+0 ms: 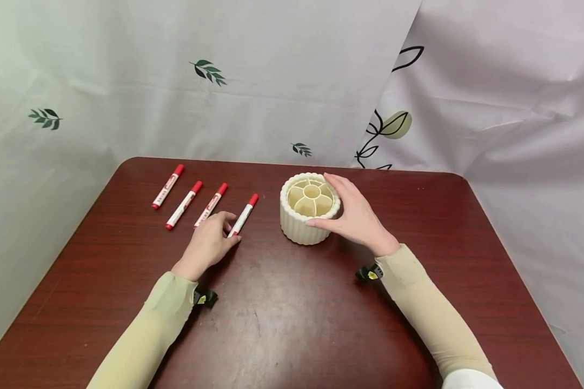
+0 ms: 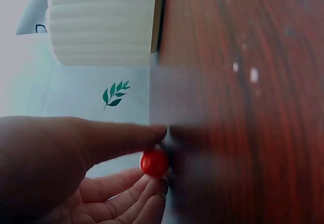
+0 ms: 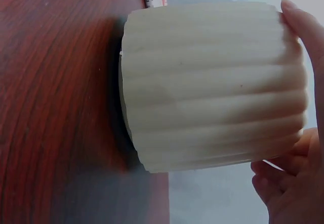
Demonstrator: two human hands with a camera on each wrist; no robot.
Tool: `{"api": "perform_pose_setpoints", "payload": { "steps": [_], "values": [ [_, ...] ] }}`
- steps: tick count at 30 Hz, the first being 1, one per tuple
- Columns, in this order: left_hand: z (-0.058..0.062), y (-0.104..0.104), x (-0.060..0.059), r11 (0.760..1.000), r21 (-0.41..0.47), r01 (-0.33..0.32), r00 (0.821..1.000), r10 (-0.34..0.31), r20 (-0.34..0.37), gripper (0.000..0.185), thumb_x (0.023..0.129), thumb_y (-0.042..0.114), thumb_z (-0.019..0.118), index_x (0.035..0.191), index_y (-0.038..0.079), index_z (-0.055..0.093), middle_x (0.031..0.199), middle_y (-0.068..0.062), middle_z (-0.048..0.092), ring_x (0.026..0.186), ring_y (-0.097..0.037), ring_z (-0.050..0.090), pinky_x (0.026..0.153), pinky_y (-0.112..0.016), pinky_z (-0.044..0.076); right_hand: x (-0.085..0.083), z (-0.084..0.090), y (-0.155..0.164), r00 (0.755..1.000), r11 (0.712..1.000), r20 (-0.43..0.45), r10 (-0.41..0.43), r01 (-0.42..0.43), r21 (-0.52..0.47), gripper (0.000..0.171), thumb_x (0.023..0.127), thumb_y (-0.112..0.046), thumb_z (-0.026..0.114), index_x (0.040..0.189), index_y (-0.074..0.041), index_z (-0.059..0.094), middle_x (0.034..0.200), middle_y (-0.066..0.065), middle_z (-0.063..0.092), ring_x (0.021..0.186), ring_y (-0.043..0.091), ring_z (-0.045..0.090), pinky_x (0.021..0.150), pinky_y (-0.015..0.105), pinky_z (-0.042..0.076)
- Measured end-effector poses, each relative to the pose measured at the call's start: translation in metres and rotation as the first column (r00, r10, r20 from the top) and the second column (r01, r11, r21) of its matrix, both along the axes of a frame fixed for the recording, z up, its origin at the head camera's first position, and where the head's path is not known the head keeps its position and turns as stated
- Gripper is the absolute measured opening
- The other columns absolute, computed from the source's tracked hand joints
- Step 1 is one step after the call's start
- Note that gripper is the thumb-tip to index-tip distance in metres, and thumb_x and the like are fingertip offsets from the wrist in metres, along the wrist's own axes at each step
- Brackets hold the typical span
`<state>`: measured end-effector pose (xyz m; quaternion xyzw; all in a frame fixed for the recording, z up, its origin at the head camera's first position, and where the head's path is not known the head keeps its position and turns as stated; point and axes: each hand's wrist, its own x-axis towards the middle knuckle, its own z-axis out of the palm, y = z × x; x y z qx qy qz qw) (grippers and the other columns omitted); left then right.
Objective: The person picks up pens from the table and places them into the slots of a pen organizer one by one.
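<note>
- Nearest, two light sleeves (image 1: pixel 136 335) reach in from seven and five o'clock, each with a black wrist device (image 1: pixel 205 297) at the cuff, over a dark red wood-grain surface (image 1: pixel 272 324).
- The left hand (image 1: pixel 208 244), towards ten o'clock from the middle of the surface, pinches the lower end of a red-capped whiteboard marker (image 1: pixel 243 216) between thumb and fingers; whether the marker is fully down or slightly raised, I cannot tell.
- That marker slants, cap towards one o'clock, just beside the hand.
- The right hand (image 1: pixel 357 217) grasps the cream fluted pen holder (image 1: pixel 302 231) from its three o'clock side, thumb at the near rim, fingers round the far side.
- The holder stands upright at three o'clock from the pinched marker, apart from it; inside, petal-shaped compartments circle a round central one.
- Three more such markers (image 1: pixel 167 187) lie from eleven to twelve o'clock of the left hand, outside the holder.
- Judging by this, the step is picking up the nearest marker while steadying the holder; the next move would call for a clean lift and a swing towards three o'clock.
- Farthest, at twelve, hangs pale leaf-printed cloth (image 1: pixel 126 81).
</note>
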<state>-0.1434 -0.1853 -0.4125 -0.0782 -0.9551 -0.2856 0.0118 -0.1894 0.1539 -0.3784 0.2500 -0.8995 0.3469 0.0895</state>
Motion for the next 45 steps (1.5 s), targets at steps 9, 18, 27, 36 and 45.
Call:
{"api": "perform_pose_setpoints", "payload": {
  "steps": [9,18,27,36,45],
  "values": [
    [0.003,-0.002,-0.001,0.998,-0.059,-0.014,1.000,0.013,-0.023,0.026,0.091,0.004,0.070,0.114,-0.007,0.068,0.088,-0.013,0.066,0.084,-0.032,0.061,0.075,-0.048,0.049,-0.001,0.000,0.000,1.000,1.000,0.009,-0.006,0.006,-0.011,0.112,0.068,-0.069,0.084,0.156,-0.015,0.041,0.151,-0.005,0.044,0.139,0.014,0.039,0.112,0.043,0.037],
    [0.008,-0.004,-0.003,0.998,0.018,-0.064,0.990,0.066,-0.123,0.020,0.091,0.004,0.069,0.109,-0.003,0.072,0.086,-0.012,0.066,0.079,-0.030,0.060,0.070,-0.046,0.047,0.001,0.000,0.000,1.000,1.000,0.022,-0.017,0.017,-0.022,0.113,0.067,-0.069,0.085,0.156,-0.016,0.042,0.151,-0.006,0.044,0.138,0.014,0.040,0.111,0.043,0.037],
    [0.019,-0.003,-0.006,0.986,0.139,-0.094,0.964,0.125,-0.235,0.022,0.093,0.003,0.069,0.113,-0.004,0.068,0.093,-0.016,0.062,0.084,-0.033,0.060,0.074,-0.045,0.044,0.001,-0.001,-0.001,0.999,0.999,0.028,-0.024,0.025,-0.035,0.113,0.066,-0.069,0.086,0.156,-0.016,0.042,0.151,-0.006,0.044,0.138,0.013,0.040,0.112,0.043,0.037],
    [0.047,0.000,-0.011,0.978,0.197,-0.073,0.942,0.132,-0.309,0.021,0.097,0.006,0.067,0.116,-0.001,0.070,0.092,-0.014,0.064,0.076,-0.027,0.055,0.067,-0.038,0.041,0.001,-0.001,-0.002,0.999,0.999,0.028,-0.022,0.023,-0.040,0.113,0.066,-0.067,0.087,0.156,-0.016,0.043,0.150,-0.005,0.045,0.138,0.014,0.040,0.111,0.042,0.037],
    [0.075,0.008,-0.021,0.931,0.363,-0.029,0.882,0.195,-0.429,0.020,0.096,0.015,0.073,0.114,0.006,0.074,0.096,-0.006,0.069,0.081,-0.017,0.059,0.068,-0.026,0.040,0.000,0.000,-0.002,0.999,0.998,0.028,-0.024,0.025,-0.050,0.112,0.065,-0.066,0.088,0.156,-0.016,0.043,0.150,-0.006,0.046,0.137,0.013,0.041,0.111,0.042,0.038]
  ]
}}
